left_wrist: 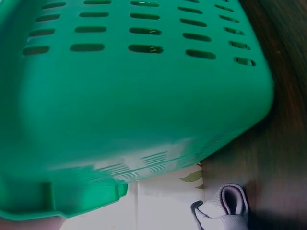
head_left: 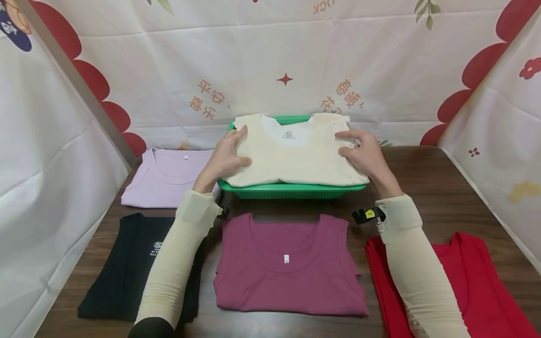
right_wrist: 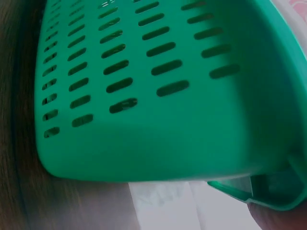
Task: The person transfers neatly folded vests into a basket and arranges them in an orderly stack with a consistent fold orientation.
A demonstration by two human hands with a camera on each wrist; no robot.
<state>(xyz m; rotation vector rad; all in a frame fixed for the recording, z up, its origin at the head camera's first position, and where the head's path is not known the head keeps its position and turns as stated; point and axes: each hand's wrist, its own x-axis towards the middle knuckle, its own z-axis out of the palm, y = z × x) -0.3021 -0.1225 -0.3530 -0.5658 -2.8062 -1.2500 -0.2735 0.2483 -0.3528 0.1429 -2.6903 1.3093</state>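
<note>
A folded cream shirt (head_left: 291,159) with a printed neck label lies on top of a green basket (head_left: 291,193), covering most of its opening. My left hand (head_left: 228,155) touches the shirt's left side, thumb and forefinger apart on the cloth. At the opposite side my right hand (head_left: 365,157) rests its forefinger and thumb on the shirt's right edge. Their other fingers are largely hidden. In the left wrist view the slotted basket wall (left_wrist: 144,96) fills most of the picture; the right wrist view shows the other end wall (right_wrist: 144,139).
Folded on the wooden table (head_left: 422,178) lie a lilac top (head_left: 169,188), a black shirt (head_left: 122,272), a plum tank top (head_left: 291,286) and a red garment (head_left: 473,272). A patterned white cloth (head_left: 270,61) hangs behind the basket.
</note>
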